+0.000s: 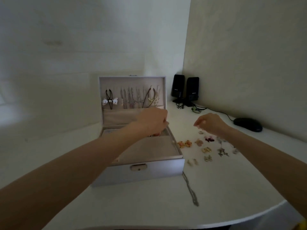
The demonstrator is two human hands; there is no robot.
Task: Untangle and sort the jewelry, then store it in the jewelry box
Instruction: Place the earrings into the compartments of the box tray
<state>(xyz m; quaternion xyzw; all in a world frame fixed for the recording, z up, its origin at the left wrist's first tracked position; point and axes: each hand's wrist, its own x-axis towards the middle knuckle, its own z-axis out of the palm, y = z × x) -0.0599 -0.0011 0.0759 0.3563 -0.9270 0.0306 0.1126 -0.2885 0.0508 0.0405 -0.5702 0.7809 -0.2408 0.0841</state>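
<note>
White desk (149, 205) bears the open jewelry box (141, 173), necklaces (131, 97) in its lid. Grip of left hand (152, 120) unclear; right hand (211, 124) loose above earrings (206, 150), three o'clock.

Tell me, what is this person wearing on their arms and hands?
Nothing that shows. Both the left hand and the right hand are ungloved, and both forearms are bare to the frame's edge, with no sleeves, watch or bracelet. The fingers are too blurred to rule out a thin ring.

Earrings (207, 147) lie right of the open jewelry box (139, 173), speakers (185, 90) behind.
</note>
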